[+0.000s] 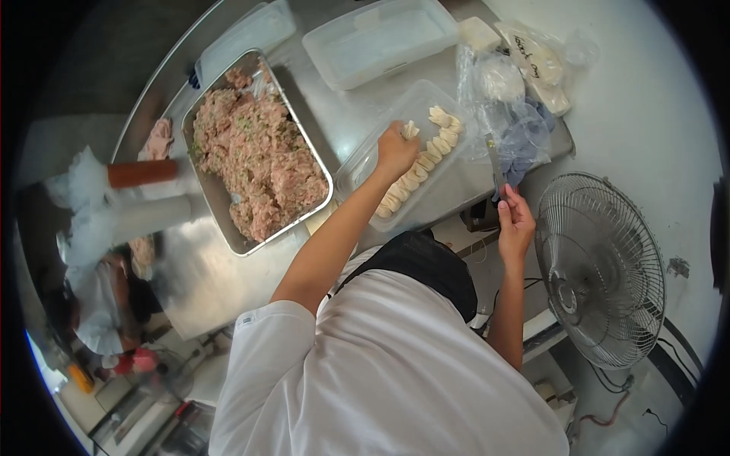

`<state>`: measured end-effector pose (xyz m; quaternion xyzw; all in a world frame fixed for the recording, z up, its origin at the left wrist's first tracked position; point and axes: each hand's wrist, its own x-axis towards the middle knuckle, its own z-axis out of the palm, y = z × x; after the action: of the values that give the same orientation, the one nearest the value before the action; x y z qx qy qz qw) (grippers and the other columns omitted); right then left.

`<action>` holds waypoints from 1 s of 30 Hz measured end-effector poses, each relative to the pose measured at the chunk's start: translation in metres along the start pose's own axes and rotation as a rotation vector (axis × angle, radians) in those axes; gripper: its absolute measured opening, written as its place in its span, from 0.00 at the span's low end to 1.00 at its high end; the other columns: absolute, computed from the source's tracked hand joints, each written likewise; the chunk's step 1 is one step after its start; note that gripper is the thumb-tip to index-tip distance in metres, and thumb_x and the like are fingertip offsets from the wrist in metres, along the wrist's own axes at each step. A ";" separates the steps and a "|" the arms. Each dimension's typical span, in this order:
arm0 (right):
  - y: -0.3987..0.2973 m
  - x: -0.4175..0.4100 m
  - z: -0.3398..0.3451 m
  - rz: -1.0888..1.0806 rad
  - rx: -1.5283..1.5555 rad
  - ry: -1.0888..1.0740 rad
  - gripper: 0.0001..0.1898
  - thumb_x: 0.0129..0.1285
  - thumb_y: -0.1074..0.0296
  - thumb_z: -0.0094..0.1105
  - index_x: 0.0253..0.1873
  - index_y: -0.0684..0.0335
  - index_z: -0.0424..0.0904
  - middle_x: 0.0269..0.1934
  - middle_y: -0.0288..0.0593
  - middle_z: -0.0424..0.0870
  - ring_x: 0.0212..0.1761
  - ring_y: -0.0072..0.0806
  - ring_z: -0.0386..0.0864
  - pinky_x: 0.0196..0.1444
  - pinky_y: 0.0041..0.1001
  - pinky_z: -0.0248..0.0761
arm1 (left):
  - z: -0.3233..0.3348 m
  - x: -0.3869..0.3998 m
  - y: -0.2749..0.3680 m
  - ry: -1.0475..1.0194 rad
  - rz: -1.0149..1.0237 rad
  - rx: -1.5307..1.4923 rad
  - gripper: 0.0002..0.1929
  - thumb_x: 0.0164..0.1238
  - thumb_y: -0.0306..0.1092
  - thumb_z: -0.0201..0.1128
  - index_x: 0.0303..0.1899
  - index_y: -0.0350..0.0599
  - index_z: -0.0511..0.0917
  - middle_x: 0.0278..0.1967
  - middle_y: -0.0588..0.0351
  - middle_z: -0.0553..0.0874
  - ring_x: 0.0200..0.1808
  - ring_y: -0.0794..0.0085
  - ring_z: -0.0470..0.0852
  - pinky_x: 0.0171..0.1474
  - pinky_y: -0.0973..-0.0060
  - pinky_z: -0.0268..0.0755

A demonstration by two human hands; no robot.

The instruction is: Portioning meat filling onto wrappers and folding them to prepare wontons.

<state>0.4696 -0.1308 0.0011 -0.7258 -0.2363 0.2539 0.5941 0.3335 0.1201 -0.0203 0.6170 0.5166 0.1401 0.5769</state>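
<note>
My left hand [394, 153] reaches over a clear plastic container [365, 151], its fingers closed on a pale folded dumpling [410, 130]. Inside the container, a line of similar dumplings [425, 162] runs along the right side, turning at the far end. Beyond the table's front edge, my right hand [516, 219] pinches a narrow metal spatula [494, 161] that points away from me, with a small greenish-yellow bit near its tip. Left of the container, a metal tray [311, 154] holds a heap of raw minced meat [256, 151] flecked with green.
A translucent tub [388, 43] stands at the back. Plastic bags [502, 80] and a blue-grey cloth [522, 142] crowd the table's right end. A caged fan [601, 271] is close beside my right arm. Plastic-wrapped rolls [142, 174] lie left of the meat; another person [100, 308] is farther left.
</note>
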 end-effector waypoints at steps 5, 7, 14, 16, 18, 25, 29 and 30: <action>0.006 0.002 -0.004 0.033 0.048 0.006 0.18 0.71 0.77 0.59 0.64 0.70 0.76 0.53 0.42 0.83 0.51 0.19 0.78 0.56 0.19 0.69 | 0.025 0.012 0.023 0.187 0.105 0.309 0.25 0.59 0.35 0.66 0.55 0.30 0.72 0.36 0.39 0.87 0.39 0.55 0.88 0.46 0.63 0.79; 0.005 0.007 -0.006 0.056 0.029 -0.007 0.18 0.71 0.77 0.58 0.64 0.70 0.76 0.53 0.42 0.84 0.51 0.19 0.79 0.56 0.19 0.69 | 0.032 0.018 0.026 0.082 0.098 0.244 0.21 0.59 0.37 0.68 0.49 0.31 0.75 0.37 0.40 0.87 0.43 0.55 0.88 0.46 0.62 0.79; 0.005 0.026 -0.010 0.079 0.032 0.004 0.18 0.71 0.78 0.58 0.64 0.69 0.76 0.53 0.42 0.84 0.51 0.19 0.79 0.55 0.19 0.70 | 0.011 0.032 0.006 0.106 0.470 0.524 0.13 0.57 0.28 0.67 0.45 0.45 0.80 0.37 0.51 0.85 0.37 0.54 0.86 0.42 0.62 0.78; 0.006 0.030 -0.005 0.057 0.070 -0.021 0.18 0.71 0.79 0.58 0.64 0.69 0.76 0.54 0.42 0.84 0.51 0.19 0.79 0.55 0.19 0.70 | 0.008 0.032 0.010 0.033 0.602 0.575 0.13 0.57 0.27 0.67 0.44 0.45 0.80 0.39 0.52 0.84 0.39 0.54 0.85 0.42 0.62 0.78; 0.004 0.033 0.000 0.059 0.072 -0.040 0.18 0.71 0.79 0.57 0.64 0.69 0.76 0.54 0.42 0.84 0.51 0.19 0.79 0.56 0.19 0.70 | 0.008 0.035 0.011 -0.033 0.733 0.624 0.13 0.56 0.26 0.67 0.44 0.45 0.80 0.40 0.53 0.83 0.40 0.54 0.85 0.42 0.62 0.78; -0.002 0.043 0.009 0.026 0.052 -0.105 0.19 0.71 0.79 0.57 0.65 0.69 0.75 0.54 0.43 0.84 0.52 0.21 0.80 0.57 0.20 0.70 | -0.006 0.017 0.012 -0.009 0.661 0.665 0.13 0.57 0.27 0.67 0.44 0.47 0.79 0.41 0.53 0.81 0.44 0.55 0.83 0.44 0.60 0.77; -0.001 0.048 0.010 -0.004 -0.005 -0.150 0.19 0.71 0.78 0.57 0.65 0.70 0.75 0.54 0.43 0.84 0.52 0.20 0.80 0.57 0.21 0.70 | -0.057 -0.058 0.010 0.131 0.540 0.547 0.11 0.60 0.27 0.66 0.45 0.46 0.80 0.41 0.54 0.84 0.36 0.59 0.85 0.39 0.65 0.79; -0.005 0.049 0.014 -0.021 0.014 -0.124 0.18 0.71 0.78 0.57 0.65 0.71 0.75 0.54 0.44 0.84 0.52 0.22 0.80 0.58 0.21 0.70 | -0.073 -0.083 -0.001 0.178 0.512 0.561 0.11 0.61 0.26 0.66 0.45 0.45 0.81 0.41 0.53 0.84 0.35 0.60 0.85 0.38 0.66 0.78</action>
<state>0.4974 -0.0882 -0.0005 -0.7021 -0.2786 0.2938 0.5858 0.2417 0.0952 0.0358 0.8450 0.4123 0.1859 0.2852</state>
